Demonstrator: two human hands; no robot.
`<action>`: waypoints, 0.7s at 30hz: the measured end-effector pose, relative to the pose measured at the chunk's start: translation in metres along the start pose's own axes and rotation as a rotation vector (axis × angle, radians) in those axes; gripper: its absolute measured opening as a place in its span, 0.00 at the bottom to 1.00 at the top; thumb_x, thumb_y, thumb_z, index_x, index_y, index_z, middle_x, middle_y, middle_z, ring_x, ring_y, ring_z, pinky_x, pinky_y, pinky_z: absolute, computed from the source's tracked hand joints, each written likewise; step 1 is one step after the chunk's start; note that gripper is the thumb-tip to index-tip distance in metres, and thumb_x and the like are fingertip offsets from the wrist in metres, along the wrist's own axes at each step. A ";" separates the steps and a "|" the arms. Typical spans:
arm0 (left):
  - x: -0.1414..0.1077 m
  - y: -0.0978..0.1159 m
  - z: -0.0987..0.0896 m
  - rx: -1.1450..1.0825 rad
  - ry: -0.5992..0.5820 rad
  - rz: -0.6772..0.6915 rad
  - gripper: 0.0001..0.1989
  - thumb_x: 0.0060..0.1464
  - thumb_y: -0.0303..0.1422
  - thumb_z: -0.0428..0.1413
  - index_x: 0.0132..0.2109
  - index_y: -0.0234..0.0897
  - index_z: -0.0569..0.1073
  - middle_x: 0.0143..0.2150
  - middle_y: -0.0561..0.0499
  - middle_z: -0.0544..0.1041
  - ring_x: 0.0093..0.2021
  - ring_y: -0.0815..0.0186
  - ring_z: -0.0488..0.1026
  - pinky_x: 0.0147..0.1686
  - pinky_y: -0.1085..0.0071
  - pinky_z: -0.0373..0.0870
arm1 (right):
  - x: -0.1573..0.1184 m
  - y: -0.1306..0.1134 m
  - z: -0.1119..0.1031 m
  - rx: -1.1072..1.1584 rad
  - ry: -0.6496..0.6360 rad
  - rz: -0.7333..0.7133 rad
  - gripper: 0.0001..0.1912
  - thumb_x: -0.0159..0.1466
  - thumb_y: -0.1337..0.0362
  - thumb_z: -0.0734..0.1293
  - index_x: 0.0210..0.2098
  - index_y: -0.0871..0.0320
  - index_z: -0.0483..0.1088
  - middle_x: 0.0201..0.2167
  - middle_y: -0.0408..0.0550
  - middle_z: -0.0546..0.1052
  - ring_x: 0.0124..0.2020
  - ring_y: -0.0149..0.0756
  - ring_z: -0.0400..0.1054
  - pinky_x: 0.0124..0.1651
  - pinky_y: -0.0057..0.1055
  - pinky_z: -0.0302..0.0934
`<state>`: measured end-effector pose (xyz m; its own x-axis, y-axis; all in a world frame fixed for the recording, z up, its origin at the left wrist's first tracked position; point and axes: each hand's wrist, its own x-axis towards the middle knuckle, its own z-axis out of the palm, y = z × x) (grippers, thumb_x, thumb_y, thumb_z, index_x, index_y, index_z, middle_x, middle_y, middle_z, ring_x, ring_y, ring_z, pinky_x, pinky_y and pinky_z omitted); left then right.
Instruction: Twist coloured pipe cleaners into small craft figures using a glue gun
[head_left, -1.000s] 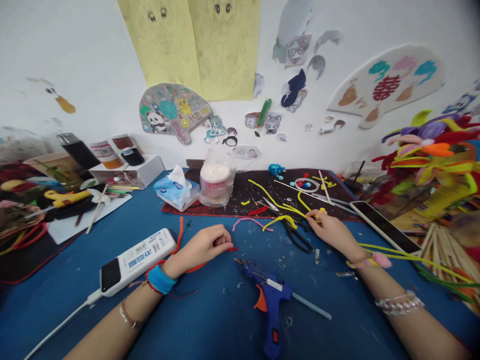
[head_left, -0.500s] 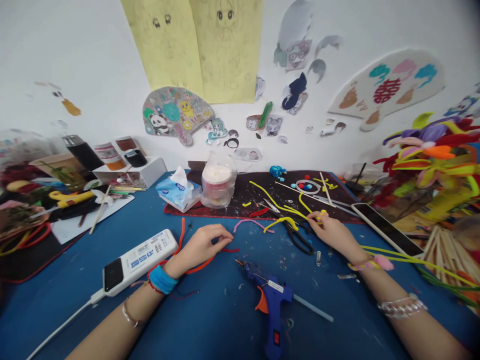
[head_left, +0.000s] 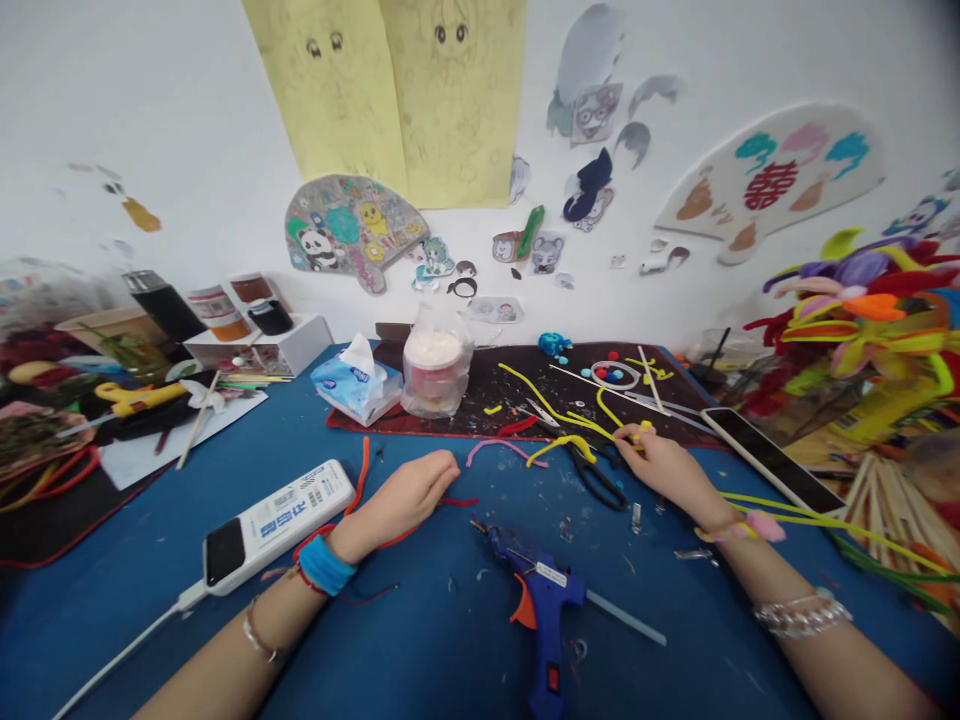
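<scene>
My left hand (head_left: 401, 495) rests on the blue tabletop with its fingers curled together, and nothing shows in it. Orange-red pipe cleaners (head_left: 364, 465) lie beside and partly under that hand and wrist. Further right, my right hand (head_left: 664, 462) has thumb and fingers pinched on a yellow pipe cleaner (head_left: 609, 408); part of it is hidden by the fingers. A bent yellow pipe cleaner (head_left: 562, 445) lies left of this hand, over black-handled scissors (head_left: 596, 480). Between my hands are a purple pipe cleaner (head_left: 510, 446) and, nearer me, a blue glue gun (head_left: 549, 590).
A white power bank (head_left: 285, 520) with a cable lies left. Behind stand a tissue pack (head_left: 356, 385) and a bagged tub (head_left: 436, 365). A phone (head_left: 772, 455) lies right, near a bunch of colourful pipe-cleaner flowers (head_left: 870, 310). Small metal clips (head_left: 636, 517) lie near my right hand.
My left hand has turned slightly and drawn back a little to the left, its fingers closing together. My right hand has hardly moved.
</scene>
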<state>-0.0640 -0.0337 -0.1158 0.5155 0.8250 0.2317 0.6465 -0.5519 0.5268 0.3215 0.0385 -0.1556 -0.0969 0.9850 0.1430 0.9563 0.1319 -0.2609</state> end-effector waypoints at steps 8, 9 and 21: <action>0.003 -0.001 0.000 -0.041 0.053 0.132 0.09 0.62 0.32 0.48 0.40 0.36 0.72 0.38 0.49 0.73 0.39 0.67 0.69 0.41 0.71 0.66 | 0.000 -0.002 -0.001 -0.019 -0.006 0.022 0.15 0.63 0.55 0.54 0.41 0.52 0.67 0.27 0.45 0.75 0.26 0.36 0.70 0.26 0.26 0.53; 0.003 0.000 0.001 -0.038 0.067 0.129 0.09 0.62 0.32 0.48 0.41 0.36 0.72 0.39 0.49 0.73 0.39 0.67 0.70 0.42 0.71 0.66 | -0.001 -0.002 -0.001 -0.019 -0.002 0.014 0.15 0.63 0.55 0.54 0.41 0.53 0.67 0.27 0.45 0.75 0.26 0.36 0.70 0.26 0.26 0.53; 0.005 0.012 0.010 0.040 0.067 0.170 0.11 0.56 0.22 0.48 0.41 0.38 0.73 0.37 0.50 0.74 0.38 0.66 0.71 0.41 0.71 0.67 | 0.001 0.003 0.004 -0.009 0.014 -0.005 0.14 0.63 0.55 0.54 0.39 0.52 0.66 0.25 0.44 0.74 0.24 0.36 0.70 0.27 0.27 0.54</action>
<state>-0.0478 -0.0377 -0.1164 0.5819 0.7246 0.3693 0.5753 -0.6877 0.4428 0.3234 0.0404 -0.1598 -0.0975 0.9827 0.1575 0.9582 0.1354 -0.2518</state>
